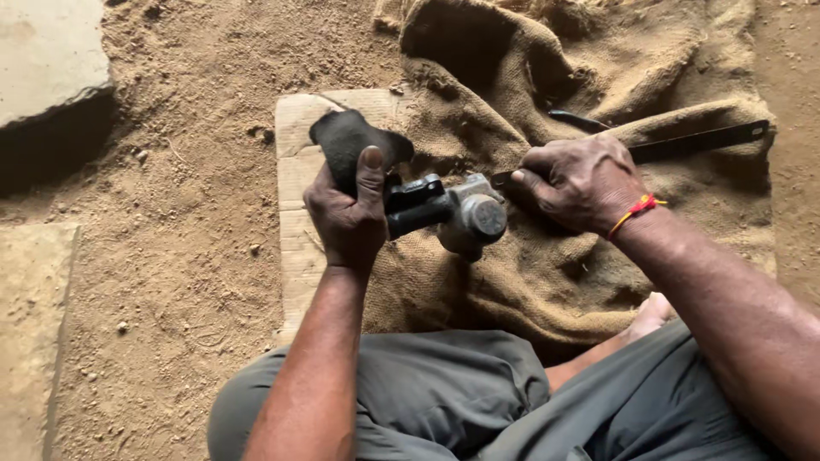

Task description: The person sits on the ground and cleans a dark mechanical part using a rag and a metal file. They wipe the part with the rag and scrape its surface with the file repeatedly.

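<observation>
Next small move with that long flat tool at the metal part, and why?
Probably a short push of the flat tool along the metal part. The right hand grips the tool with its tip at the part, and the left hand holds the part steady with a dark rag over the burlap sack.

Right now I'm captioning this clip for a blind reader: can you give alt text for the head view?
A seated person's left hand grips a dark cloth and a grey metal part, while the right hand holds a long flat metal tool against it. They work over burlap sacking and a wooden board on sandy ground.
</observation>
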